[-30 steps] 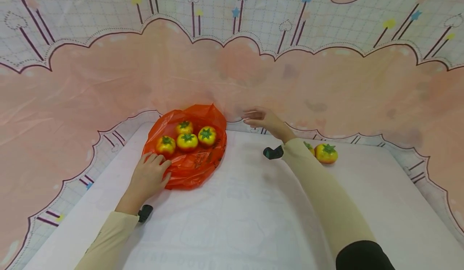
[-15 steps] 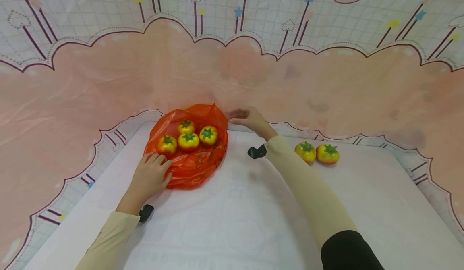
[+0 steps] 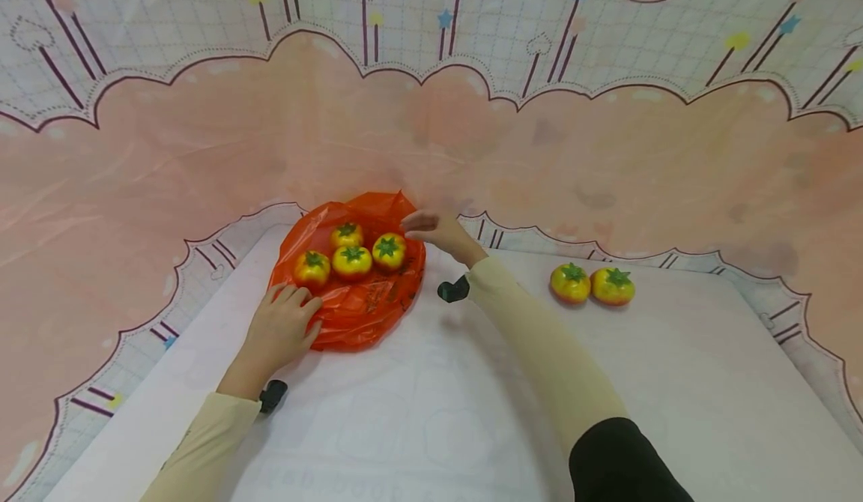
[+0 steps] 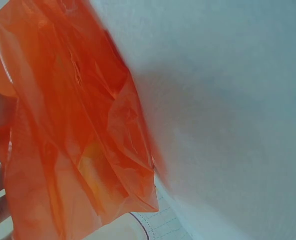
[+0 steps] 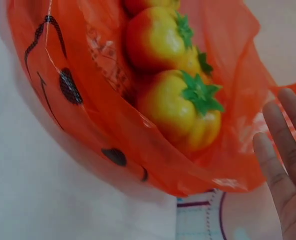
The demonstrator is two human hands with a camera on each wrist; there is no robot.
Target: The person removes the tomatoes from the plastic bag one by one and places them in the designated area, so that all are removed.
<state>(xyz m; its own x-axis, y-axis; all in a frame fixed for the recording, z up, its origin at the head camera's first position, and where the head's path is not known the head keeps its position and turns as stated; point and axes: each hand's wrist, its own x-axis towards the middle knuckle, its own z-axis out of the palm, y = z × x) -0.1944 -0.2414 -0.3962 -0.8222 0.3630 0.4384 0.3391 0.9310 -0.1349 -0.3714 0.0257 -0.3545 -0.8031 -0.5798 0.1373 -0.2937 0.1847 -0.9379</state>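
Orange plastic bag point(image 3: 357, 285) lying on the white counter point(image 3: 431, 412), four yellow-orange toy fruits point(image 3: 352, 261) inside. Left hand point(image 3: 279, 330) resting flat on the bag's rim at 7 o'clock, grip relaxed, nothing clasped. Right hand point(image 3: 434, 230) at the rim at 2 o'clock, fingers point(image 5: 277, 150) straight, holding nothing. Two more fruits point(image 3: 592, 284) at 3 o'clock, well apart from the bag.

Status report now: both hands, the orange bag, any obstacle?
Left hand rests on orange bag near edge. Right hand open at bag's far rim. Four fruits inside, two outside. No obstacle.
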